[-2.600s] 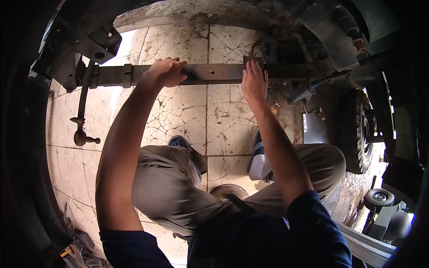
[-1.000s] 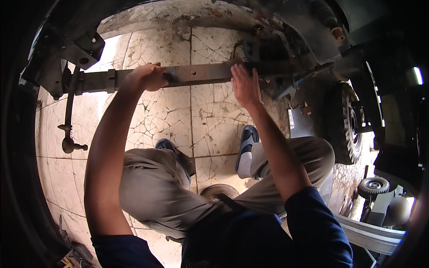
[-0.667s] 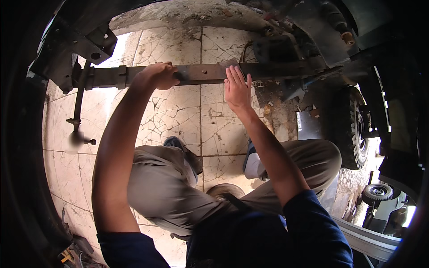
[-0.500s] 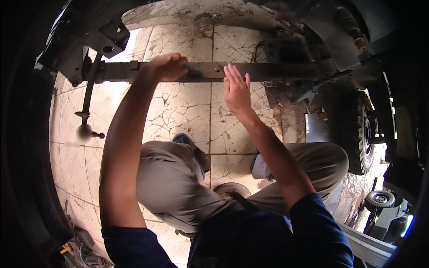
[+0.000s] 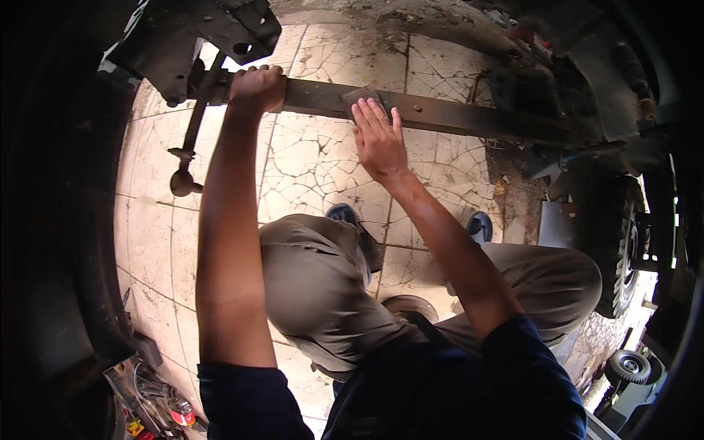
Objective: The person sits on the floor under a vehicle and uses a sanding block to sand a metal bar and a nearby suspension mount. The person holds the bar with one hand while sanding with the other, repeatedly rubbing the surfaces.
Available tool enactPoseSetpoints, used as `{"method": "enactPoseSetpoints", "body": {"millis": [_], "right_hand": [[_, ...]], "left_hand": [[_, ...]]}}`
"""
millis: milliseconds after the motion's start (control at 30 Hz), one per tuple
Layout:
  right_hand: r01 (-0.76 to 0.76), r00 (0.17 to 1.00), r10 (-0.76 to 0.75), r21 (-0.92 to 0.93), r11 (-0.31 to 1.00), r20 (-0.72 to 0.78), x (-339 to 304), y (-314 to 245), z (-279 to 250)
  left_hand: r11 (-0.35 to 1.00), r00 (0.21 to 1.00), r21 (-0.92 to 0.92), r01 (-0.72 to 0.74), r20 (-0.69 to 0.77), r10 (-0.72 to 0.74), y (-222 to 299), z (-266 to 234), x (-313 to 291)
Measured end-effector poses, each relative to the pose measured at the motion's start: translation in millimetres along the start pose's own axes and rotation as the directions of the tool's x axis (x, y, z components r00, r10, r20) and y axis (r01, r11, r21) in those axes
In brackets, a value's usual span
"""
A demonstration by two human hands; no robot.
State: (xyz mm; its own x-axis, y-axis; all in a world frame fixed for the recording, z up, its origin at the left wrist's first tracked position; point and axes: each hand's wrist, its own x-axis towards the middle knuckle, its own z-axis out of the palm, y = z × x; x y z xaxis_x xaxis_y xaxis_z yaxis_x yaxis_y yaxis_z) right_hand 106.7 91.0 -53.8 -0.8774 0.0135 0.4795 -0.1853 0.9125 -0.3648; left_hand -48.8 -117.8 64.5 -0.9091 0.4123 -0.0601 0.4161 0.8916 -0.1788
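Note:
A long dark metal bar (image 5: 315,94) runs across in front of me, under a vehicle. My left hand (image 5: 258,86) is wrapped round its left part, beside a dark bracket. My right hand (image 5: 380,139) lies with fingers stretched flat on a small dark brown sheet (image 5: 356,95), which looks like sandpaper, on the bar. The fingers cover part of this sheet. To the right of it a bolt head (image 5: 418,108) sits in the bar's face.
A rod with a ball-shaped end (image 5: 182,183) hangs at the left, close to my left forearm. A dark perforated bracket (image 5: 242,49) is above it. A large tyre (image 5: 623,249) stands at the right. Cracked tiles (image 5: 308,161) cover the floor. Assorted clutter (image 5: 150,396) lies lower left.
My left hand has moved left along the bar and closed round it. My right hand has shifted left past the bolt head, and the brown sheet now shows under its fingers. The view has turned.

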Motion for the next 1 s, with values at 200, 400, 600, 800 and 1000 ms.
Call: {"method": "enactPoseSetpoints", "body": {"millis": [200,400,600,800,1000], "right_hand": [[0.073,0.997,-0.072,-0.047,0.996,0.027,29.7,-15.6,7.8],[0.004,0.999,-0.003,-0.013,1.0,0.042,40.8,-18.8,5.8],[0.003,0.995,0.007,-0.095,0.996,0.101,25.9,10.7,-19.8],[0.177,0.961,-0.16,-0.057,0.983,0.228,1.6,39.2,-48.5],[0.164,0.961,-0.131,-0.116,0.98,0.245,-18.1,61.8,-72.4]], "left_hand": [[0.992,0.997,-0.099,0.071,-0.008,-0.072,1.5,-1.2,-0.5],[0.995,0.995,-0.03,0.095,0.02,-0.095,10.5,-6.6,2.2],[0.977,0.926,0.02,-0.212,-0.316,0.207,40.0,13.5,12.4],[0.894,0.894,-0.026,-0.448,-0.003,0.448,111.7,-3.5,13.8],[0.892,0.882,-0.045,-0.449,0.137,0.451,128.3,-11.8,7.9]]}}
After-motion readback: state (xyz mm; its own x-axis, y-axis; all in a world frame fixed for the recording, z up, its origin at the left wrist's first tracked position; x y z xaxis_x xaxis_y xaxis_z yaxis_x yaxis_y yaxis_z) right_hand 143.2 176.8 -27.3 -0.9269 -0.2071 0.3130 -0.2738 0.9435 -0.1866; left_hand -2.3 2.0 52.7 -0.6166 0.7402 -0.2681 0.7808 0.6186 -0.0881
